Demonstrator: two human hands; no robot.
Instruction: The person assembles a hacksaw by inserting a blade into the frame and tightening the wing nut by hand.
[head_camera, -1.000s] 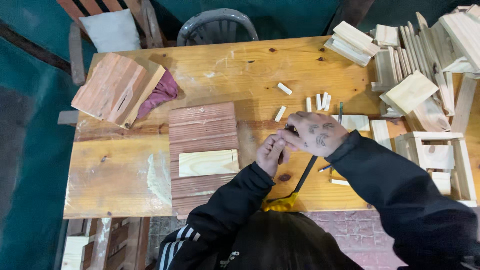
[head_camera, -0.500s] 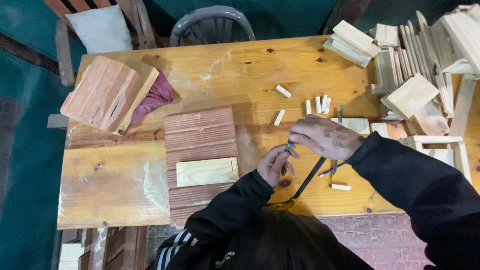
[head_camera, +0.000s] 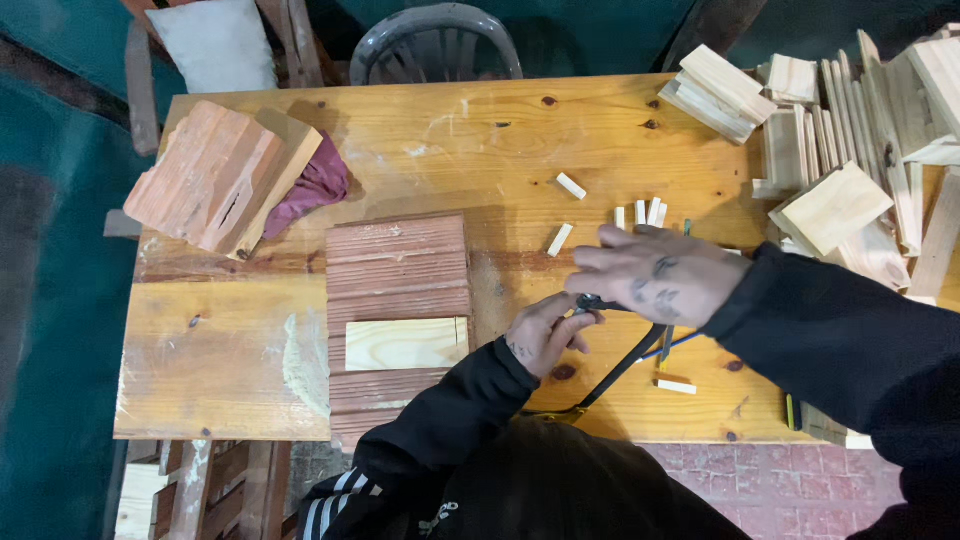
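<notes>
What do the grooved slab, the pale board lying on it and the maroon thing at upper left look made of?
Grooved slab: reddish wood, unfinished and matte, with lengthwise ridges and worn edges. Pale board: light softwood, likely pine, raw, with visible grain lines. Maroon thing: cloth, by its soft folds and limp drape against the reddish wood block.

A woodworking shop. Cut wooden blocks (head_camera: 835, 205) and slats (head_camera: 840, 120) pile on the worn plank tabletop (head_camera: 480, 130). Small offcuts (head_camera: 571, 186) lie scattered.
</notes>
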